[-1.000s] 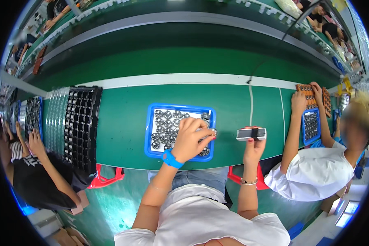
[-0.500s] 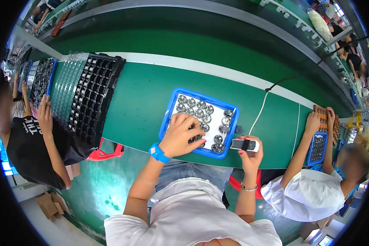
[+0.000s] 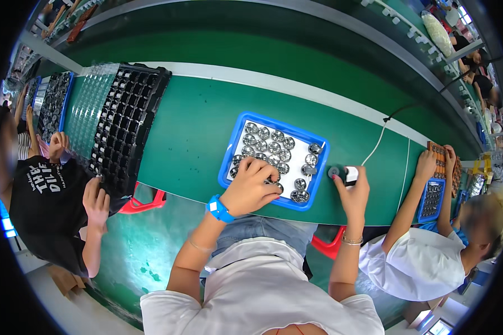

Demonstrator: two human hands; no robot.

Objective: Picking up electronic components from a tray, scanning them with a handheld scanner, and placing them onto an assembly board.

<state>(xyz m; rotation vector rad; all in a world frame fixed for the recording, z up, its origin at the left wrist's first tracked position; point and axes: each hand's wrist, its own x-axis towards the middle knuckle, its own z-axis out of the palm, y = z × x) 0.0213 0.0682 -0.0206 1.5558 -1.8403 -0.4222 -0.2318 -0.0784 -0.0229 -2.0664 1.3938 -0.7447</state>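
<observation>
A shallow rectangular blue plastic tray (image 3: 233, 146) with a flat white lining sits by the near edge of the smooth green tabletop (image 3: 201, 134). It carries round, glossy silver-and-black parts (image 3: 274, 147), their faces broken by dark openings; several line its right edge. The left hand (image 3: 251, 187), well apart from the other, bends over the tray's near-left area, fingertips down among the parts; whether they pinch one, I cannot tell. The right hand (image 3: 353, 190), beyond the tray's right edge, is closed around a small white-and-black block (image 3: 351, 174), its thumb at a dark round disc (image 3: 334, 171). Pale printed lettering marks a co-worker's black shirt (image 3: 44, 181).
</observation>
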